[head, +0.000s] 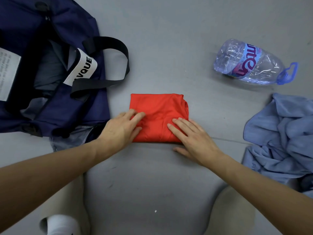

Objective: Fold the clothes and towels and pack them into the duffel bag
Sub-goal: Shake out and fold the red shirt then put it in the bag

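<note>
The folded red garment (157, 106) lies on the floor at centre frame, beside the open duffel bag (81, 106). The left hand (121, 127) and right hand (191, 134) press on it with flat fingers, gripping nothing. It looks soft and light and probably unfolds easily, so lift it by both side edges.

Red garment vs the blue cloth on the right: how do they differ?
The red garment is folded into a rectangle; the blue cloth lies crumpled in a loose heap.
The left hand and right hand press on the red garment; nothing touches the blue cloth.
The red garment lies next to the duffel bag; the blue cloth is far from it.
Shared: both lie on the grey floor, outside the bag.
</note>
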{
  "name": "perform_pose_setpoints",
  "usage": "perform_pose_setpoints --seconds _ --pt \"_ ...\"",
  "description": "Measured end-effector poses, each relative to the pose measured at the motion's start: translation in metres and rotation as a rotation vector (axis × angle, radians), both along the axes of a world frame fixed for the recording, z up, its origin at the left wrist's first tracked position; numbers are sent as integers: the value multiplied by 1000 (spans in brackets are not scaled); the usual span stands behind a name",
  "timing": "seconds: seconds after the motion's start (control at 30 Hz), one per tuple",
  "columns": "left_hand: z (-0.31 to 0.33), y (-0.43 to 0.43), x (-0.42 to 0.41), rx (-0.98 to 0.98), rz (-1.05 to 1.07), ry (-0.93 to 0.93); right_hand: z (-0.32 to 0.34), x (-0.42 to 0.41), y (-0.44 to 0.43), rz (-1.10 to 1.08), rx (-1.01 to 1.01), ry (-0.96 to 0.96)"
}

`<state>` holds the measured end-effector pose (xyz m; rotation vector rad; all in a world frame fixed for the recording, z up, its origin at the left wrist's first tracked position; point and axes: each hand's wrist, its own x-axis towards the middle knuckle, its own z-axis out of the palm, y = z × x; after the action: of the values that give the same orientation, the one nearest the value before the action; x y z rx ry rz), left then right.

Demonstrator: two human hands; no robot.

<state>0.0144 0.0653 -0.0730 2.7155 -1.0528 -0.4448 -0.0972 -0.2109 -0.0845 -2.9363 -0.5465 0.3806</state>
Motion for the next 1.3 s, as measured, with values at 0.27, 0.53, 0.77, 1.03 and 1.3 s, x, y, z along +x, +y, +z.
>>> perform_pose_setpoints --seconds 0.27,0.53,0.77,1.03,1.3 --pt "-15 15 -6 -7 -306 17 -4 13 -5 -114 176 95" --pt "7 -6 10 -172 58 205 18 27 -2 -263 260 169" --pt "-1 -1 28 -198 418 595 22 28 -5 -490 403 245" --pt "-2 -16 32 -76 552 408 19 28 0 -318 167 143" --pt "3 -11 40 -82 703 213 24 47 10 -65 158 301"
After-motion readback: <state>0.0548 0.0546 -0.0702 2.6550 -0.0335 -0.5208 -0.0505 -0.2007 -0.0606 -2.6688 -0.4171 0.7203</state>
